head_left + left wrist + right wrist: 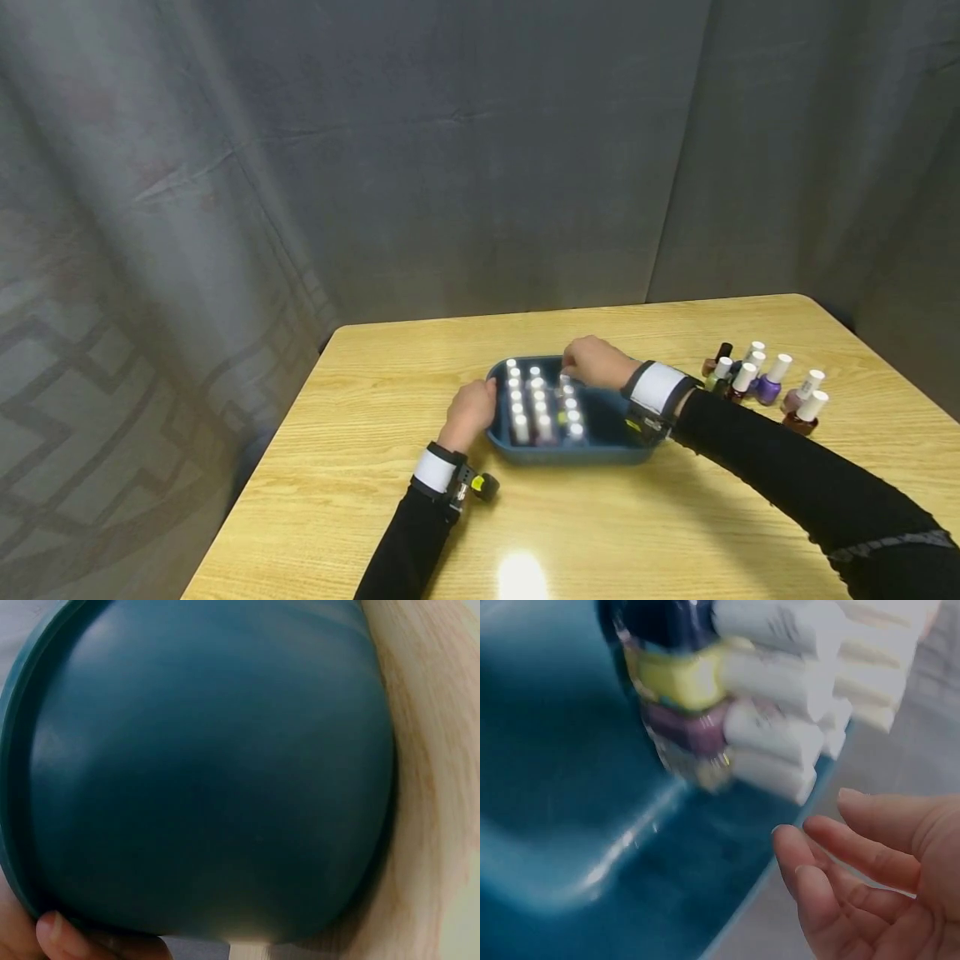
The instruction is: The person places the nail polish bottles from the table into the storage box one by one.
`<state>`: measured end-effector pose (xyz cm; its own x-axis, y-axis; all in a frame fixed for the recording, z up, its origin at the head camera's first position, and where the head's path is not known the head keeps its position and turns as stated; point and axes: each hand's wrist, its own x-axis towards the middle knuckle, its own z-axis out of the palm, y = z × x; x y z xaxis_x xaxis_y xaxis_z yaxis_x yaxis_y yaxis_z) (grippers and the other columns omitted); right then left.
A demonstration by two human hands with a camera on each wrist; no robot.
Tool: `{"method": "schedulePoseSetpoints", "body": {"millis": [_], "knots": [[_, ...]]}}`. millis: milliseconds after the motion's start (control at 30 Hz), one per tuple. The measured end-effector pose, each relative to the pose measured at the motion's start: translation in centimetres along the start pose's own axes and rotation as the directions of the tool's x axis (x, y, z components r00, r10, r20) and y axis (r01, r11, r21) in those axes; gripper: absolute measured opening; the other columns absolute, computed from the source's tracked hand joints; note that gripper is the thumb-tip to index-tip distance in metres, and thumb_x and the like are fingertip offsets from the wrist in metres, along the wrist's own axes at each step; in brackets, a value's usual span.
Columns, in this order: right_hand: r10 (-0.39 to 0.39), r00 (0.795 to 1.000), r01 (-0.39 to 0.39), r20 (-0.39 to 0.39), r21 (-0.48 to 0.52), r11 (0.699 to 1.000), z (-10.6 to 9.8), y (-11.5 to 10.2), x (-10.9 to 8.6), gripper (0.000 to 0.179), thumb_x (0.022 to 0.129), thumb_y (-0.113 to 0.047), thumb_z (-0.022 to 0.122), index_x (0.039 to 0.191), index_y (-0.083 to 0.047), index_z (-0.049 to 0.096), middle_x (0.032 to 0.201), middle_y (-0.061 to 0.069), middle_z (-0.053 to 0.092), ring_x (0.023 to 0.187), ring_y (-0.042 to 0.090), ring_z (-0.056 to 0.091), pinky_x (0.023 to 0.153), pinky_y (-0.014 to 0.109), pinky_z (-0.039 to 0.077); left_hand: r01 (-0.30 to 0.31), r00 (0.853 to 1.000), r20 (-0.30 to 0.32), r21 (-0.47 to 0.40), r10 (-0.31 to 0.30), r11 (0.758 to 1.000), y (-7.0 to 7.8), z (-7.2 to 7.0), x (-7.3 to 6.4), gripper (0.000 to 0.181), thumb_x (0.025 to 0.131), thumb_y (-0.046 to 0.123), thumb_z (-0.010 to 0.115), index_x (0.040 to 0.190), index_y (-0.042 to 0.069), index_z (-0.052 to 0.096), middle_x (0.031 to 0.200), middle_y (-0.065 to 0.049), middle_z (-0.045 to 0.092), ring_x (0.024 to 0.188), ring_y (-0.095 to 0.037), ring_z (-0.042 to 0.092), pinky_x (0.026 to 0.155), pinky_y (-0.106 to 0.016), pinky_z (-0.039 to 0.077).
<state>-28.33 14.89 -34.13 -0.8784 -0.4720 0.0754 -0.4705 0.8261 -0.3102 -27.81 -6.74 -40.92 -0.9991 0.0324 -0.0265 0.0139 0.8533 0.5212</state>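
A dark blue plastic tray (615, 455) sits on the table, with nail polish bottles (540, 408) standing upright in three rows, their white caps up. My left hand (471, 410) grips the tray's left rim; in the left wrist view its fingers (64, 937) curl at the edge beside the tray's outer wall (217, 780). Over the far side of the tray is my right hand (598, 363), by the end of the third row. The right wrist view shows that hand (877, 870) with fingers loosely bent and nothing between them, apart from a yellow polish bottle (682, 679) and its neighbours.
To the tray's right, several more polish bottles stand on the wooden table, among them a purple one (769, 385), a dark red one (802, 421) and a black-capped one (722, 357). A grey curtain (480, 167) hangs behind the table's far edge.
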Motion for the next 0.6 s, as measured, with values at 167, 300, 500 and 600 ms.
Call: {"method": "schedulePoseSetpoints", "body": {"millis": [167, 300, 500, 600], "knots": [[0.056, 0.997, -0.054, -0.05, 0.033, 0.998, -2.8, 1.9, -0.4, 0.017, 0.089, -0.007, 0.056, 0.095, 0.004, 0.067, 0.086, 0.016, 0.068, 0.069, 0.018, 0.062, 0.063, 0.033, 0.05, 0.008, 1.0, 0.003, 0.002, -0.008, 1.0, -0.1, -0.1, -0.1, 0.05, 0.1, 0.035, 0.028, 0.089, 0.001, 0.063, 0.086, -0.016, 0.063, 0.066, -0.023, 0.055, 0.05, -0.03, 0.041], [0.133, 0.988, -0.132, -0.074, 0.027, 0.991, -6.4, 4.6, -0.9, 0.019, 0.089, -0.007, 0.056, 0.097, 0.006, 0.066, 0.089, 0.02, 0.067, 0.071, 0.022, 0.063, 0.063, 0.036, 0.05, 0.007, 1.0, -0.001, -0.006, -0.007, 1.0, -0.2, -0.3, -0.1, 0.05, 0.1, 0.035, 0.028, 0.088, 0.001, 0.062, 0.084, -0.016, 0.063, 0.065, -0.023, 0.054, 0.05, -0.03, 0.04], [0.191, 0.981, -0.195, -0.036, -0.172, 0.966, -10.1, 8.7, -2.7, 0.012, 0.084, -0.003, 0.057, 0.086, 0.002, 0.068, 0.086, 0.019, 0.065, 0.074, 0.027, 0.06, 0.063, 0.042, 0.049, -0.008, 1.0, 0.001, -0.009, 0.008, 1.0, -0.1, -0.4, -0.4, 0.05, 0.1, 0.034, 0.028, 0.09, 0.0, 0.063, 0.084, -0.016, 0.063, 0.064, -0.022, 0.054, 0.049, -0.029, 0.04], [0.196, 0.981, -0.188, 0.007, -0.248, 0.95, -10.6, 10.0, -3.9, 0.014, 0.08, 0.001, 0.057, 0.067, -0.005, 0.061, 0.067, 0.008, 0.057, 0.062, 0.019, 0.05, 0.054, 0.035, 0.043, -0.008, 1.0, 0.003, -0.005, 0.008, 1.0, 0.1, -0.3, -0.5, 0.051, 0.1, 0.035, 0.028, 0.092, -0.001, 0.063, 0.086, -0.016, 0.063, 0.065, -0.022, 0.054, 0.05, -0.03, 0.041]]}}
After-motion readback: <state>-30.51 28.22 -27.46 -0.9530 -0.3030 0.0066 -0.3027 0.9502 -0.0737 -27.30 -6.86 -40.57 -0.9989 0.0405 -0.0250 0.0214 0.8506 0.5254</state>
